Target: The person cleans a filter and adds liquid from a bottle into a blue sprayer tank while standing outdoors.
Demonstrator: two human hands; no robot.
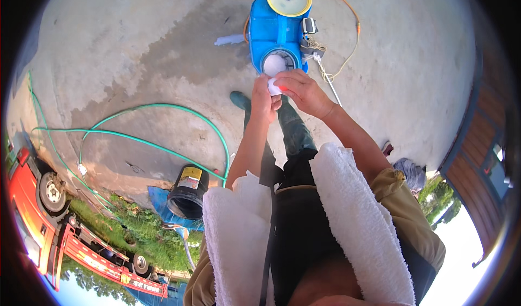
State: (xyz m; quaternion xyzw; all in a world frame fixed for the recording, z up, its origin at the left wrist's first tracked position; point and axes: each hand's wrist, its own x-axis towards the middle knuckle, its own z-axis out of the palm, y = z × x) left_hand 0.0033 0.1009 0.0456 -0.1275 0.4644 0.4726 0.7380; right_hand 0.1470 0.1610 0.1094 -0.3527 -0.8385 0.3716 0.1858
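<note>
My left hand (262,98) grips a small white container (274,87), which is partly hidden by my fingers. On its right side, my right hand (303,92) has its fingertips closed around a small bright red part (283,88). Both hands are just on the near side of a round opening (290,57) in a blue plastic tank (262,29). Something white and round (274,64) shows inside that opening; whether it is liquid or a cup, I cannot tell. A pale lid with a yellow rim (281,5) lies on the tank's far end.
Cords (313,43) and a thin white rod (334,88) are at the tank's right. A green hose (163,106) loops over the concrete floor (390,41) on the left, near a black bucket (187,196) lying tipped. Farther left stands a red truck (32,208).
</note>
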